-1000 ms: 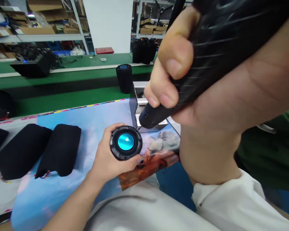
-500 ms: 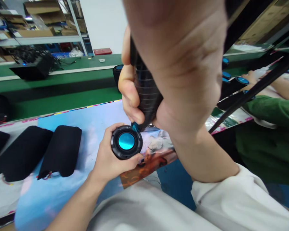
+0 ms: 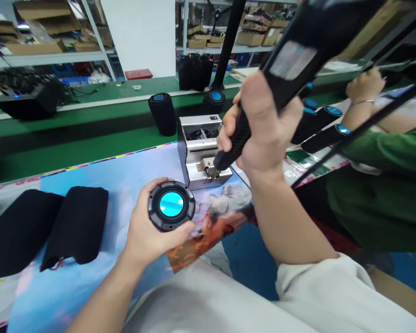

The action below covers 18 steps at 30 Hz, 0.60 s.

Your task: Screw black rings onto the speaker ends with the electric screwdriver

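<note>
My left hand (image 3: 143, 236) is wrapped round a cylindrical speaker (image 3: 171, 205), whose black end ring and shiny blue disc face up at me. Gripped in my right hand (image 3: 266, 125) is a black electric screwdriver (image 3: 244, 122), tilted with its tip down to the left. That tip meets the front of a metal screw feeder (image 3: 190, 148) behind the speaker; whether a screw is on the bit is too small to tell. Two black fabric-covered speaker bodies (image 3: 78, 222) lie left of my left hand, the nearer one with thin wires at its end.
Speakers with blue ends, one of them upright (image 3: 162, 113), stand behind the feeder on the green bench (image 3: 107, 138). A co-worker's green sleeve (image 3: 388, 148) and several more speakers are at the right. A black cable (image 3: 353, 132) slants across the right side.
My right hand has taken the screwdriver from the speaker's rim away to the screw feeder, which now shows. The speaker stays in my left hand, and the view has shifted slightly.
</note>
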Available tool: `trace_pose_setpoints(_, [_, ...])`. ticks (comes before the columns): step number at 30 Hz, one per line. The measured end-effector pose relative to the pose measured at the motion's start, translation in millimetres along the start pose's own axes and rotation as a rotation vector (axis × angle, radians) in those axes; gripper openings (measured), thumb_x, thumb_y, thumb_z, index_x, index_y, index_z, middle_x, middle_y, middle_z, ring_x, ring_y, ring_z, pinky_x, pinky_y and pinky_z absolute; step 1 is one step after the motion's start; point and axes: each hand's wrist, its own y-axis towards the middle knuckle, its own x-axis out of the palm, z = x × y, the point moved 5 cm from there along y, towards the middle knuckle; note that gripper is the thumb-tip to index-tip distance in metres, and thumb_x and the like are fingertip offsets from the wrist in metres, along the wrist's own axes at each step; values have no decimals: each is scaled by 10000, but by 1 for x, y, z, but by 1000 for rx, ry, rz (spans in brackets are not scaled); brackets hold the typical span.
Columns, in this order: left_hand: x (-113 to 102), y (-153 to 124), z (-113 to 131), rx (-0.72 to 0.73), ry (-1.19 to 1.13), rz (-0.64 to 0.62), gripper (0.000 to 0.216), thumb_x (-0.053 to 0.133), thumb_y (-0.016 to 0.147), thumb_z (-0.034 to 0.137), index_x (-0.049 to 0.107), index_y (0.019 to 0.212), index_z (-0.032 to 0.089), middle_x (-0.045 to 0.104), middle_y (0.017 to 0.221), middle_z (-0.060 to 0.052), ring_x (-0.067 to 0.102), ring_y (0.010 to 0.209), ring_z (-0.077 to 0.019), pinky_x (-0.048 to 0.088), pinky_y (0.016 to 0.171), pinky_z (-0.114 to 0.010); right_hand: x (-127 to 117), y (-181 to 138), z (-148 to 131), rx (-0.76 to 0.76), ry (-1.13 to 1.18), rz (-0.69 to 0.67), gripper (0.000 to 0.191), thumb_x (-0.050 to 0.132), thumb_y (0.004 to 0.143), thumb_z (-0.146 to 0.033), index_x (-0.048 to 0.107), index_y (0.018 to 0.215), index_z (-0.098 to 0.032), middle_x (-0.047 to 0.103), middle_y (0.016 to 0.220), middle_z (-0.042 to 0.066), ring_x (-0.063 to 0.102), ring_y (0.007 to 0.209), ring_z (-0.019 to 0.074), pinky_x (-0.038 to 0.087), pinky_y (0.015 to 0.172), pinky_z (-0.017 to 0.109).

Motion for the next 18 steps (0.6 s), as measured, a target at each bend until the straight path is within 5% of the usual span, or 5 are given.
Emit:
trace_pose_setpoints(4, [-1,-1,1,6,4,-1,726,941,659,346,673,1326,236,799,1233,-65,796,1094,-283,667,943,-379,-14,-3,43,67,40,-29,519,863,848,-630,551,735,-230,504,536,-48,435,365,106,284,346,307])
trace_pose_setpoints(9, [-1,2,4,-11,-2,-15,713,936,662,340,661,1309,222,806,1218,-68,802,1080,-281,665,933,-381,-15,1,51,151,33,-114,576,921,751,-639,519,690,-231,490,498,-57,394,333,88,265,309,298])
trace_pose_setpoints(14, [0,7,11,-55,0,-32,685,907,630,350,635,1242,208,821,1175,-83,813,1066,-292,662,941,-408,4,6,-7,75,143,-53,562,859,811,-711,616,794,-204,534,564,-47,474,398,109,319,322,294])
trace_pose_setpoints(16, [0,8,13,-57,-7,-39,691,905,628,359,619,1240,211,820,1178,-86,812,1075,-295,660,955,-415,24,9,-36,79,194,-82,613,651,931,-806,585,781,-216,513,555,-57,466,422,95,384,386,286])
trace_pose_setpoints(18, [0,8,13,-65,-15,-45,704,907,628,360,606,1247,211,817,1183,-90,811,1079,-299,657,965,-424,53,11,-57,140,196,-249,740,451,943,-908,440,625,-239,409,462,-59,441,359,98,355,379,295])
